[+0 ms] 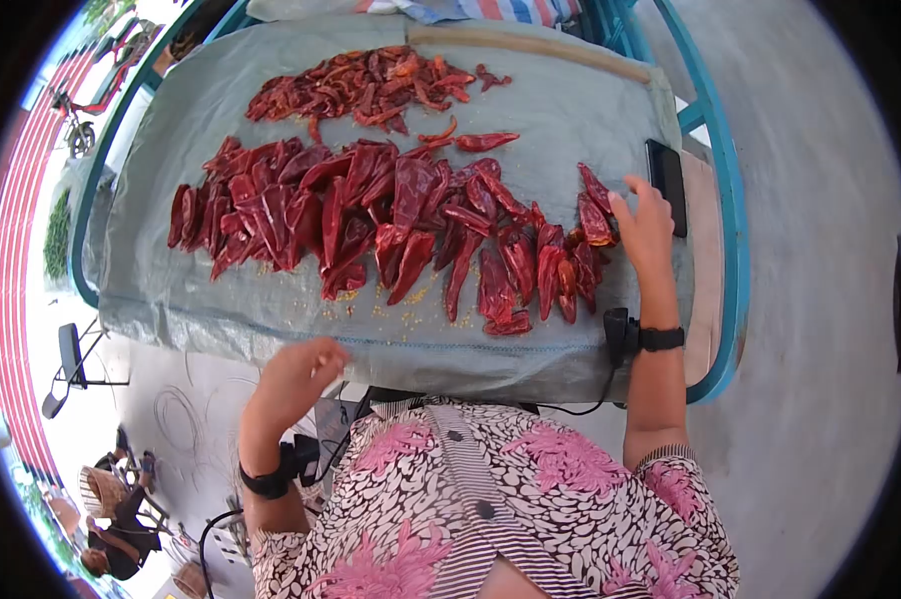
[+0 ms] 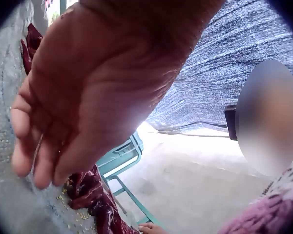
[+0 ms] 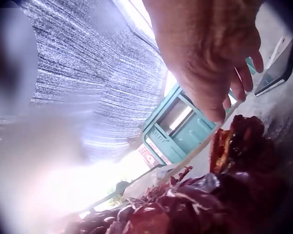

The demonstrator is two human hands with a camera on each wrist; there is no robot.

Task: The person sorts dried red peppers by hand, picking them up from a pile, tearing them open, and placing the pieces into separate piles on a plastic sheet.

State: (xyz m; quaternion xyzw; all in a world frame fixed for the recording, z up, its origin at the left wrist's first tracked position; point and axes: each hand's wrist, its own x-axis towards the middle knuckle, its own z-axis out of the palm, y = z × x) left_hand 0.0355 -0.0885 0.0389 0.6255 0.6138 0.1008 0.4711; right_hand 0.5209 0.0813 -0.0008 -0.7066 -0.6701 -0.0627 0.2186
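A long row of dried red peppers (image 1: 355,205) lies across the grey-green sheet (image 1: 570,110); a smaller heap of torn red pieces (image 1: 370,85) is behind it. My right hand (image 1: 648,228) is over the row's right end, beside two peppers (image 1: 595,205), its fingers loosely extended; the right wrist view shows the hand (image 3: 217,58) above dark red peppers (image 3: 185,209) with nothing held. My left hand (image 1: 296,384) hovers at the sheet's front edge, fingers relaxed. In the left wrist view its palm (image 2: 88,87) is empty, with peppers (image 2: 95,195) beyond the fingers.
A black phone (image 1: 667,187) lies at the sheet's right side. Blue metal rails (image 1: 735,250) border the surface, and a wooden strip (image 1: 530,50) runs along the back. Yellow seeds (image 1: 400,299) are scattered in front of the row. A seated person (image 1: 126,534) is at lower left.
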